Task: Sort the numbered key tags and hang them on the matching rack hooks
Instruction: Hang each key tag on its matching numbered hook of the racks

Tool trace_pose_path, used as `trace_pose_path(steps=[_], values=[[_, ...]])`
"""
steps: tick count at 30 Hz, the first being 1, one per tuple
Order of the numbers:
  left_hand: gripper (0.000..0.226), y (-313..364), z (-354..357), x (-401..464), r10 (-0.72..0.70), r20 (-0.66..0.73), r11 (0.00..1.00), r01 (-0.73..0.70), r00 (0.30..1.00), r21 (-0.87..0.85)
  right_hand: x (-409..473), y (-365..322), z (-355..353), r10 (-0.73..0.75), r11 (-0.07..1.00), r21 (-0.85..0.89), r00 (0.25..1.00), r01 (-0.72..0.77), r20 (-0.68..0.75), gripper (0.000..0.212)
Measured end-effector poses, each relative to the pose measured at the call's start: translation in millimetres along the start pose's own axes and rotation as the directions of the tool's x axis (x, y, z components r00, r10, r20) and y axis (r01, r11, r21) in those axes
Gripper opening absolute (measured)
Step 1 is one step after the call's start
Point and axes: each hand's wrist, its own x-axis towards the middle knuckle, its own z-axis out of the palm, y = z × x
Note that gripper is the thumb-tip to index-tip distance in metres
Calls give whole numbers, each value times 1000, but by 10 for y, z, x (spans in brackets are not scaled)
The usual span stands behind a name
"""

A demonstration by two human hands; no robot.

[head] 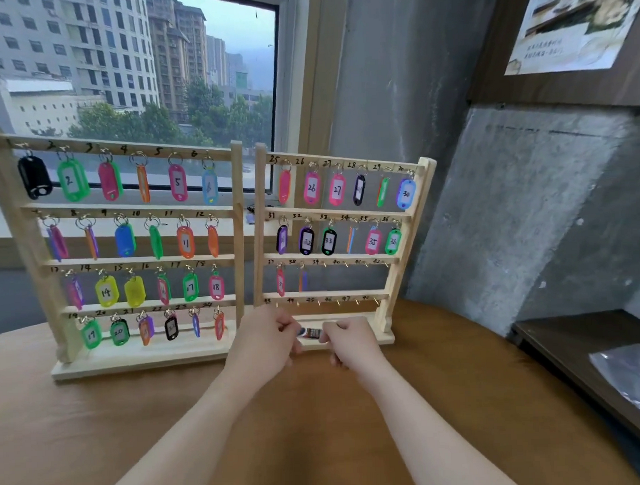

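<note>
Both arms reach forward — left hand (pixel 267 338) and right hand (pixel 351 341) pinch one tag (pixel 310 332) between curled fingers, just before the right rack (pixel 351 344) base; bare hooks (pixel 355 264) hang above.

Big window (pixel 131 74) behind the brown counter (pixel 317 423) looks onto hazy grey apartment towers, with a rough concrete wall (pixel 509 206) and framed poster (pixel 575 23) at right.

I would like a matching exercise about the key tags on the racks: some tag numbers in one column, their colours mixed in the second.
Tags:
1. tag 2
2. tag 14
3. tag 11
4. tag 30

Colours:
A. orange
B. blue
C. green
D. yellow

Pairs: 1-C, 2-D, 3-A, 4-B
</note>
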Motion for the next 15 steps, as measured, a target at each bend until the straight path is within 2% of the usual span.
trace_pose_path(steps=[3,6,11,15], values=[[18,6,186,-267,-53,89,988,65,995,-138,-453,226,-245,84,995,64,996,-82,-35,29],[18,75,468,-573,-36,201,990,62,979,-125,-999,461,-575,122,983,147,988,-107,-94,30],[21,296,1044,-1004,51,430,998,-59,901,7,-1786,983,-1181,135,981,169,955,-93,-263,32],[20,455,1501,-1269,134,541,987,-159,830,-1,-2179,1377,-1628,143,985,154,883,-81,-448,43]])
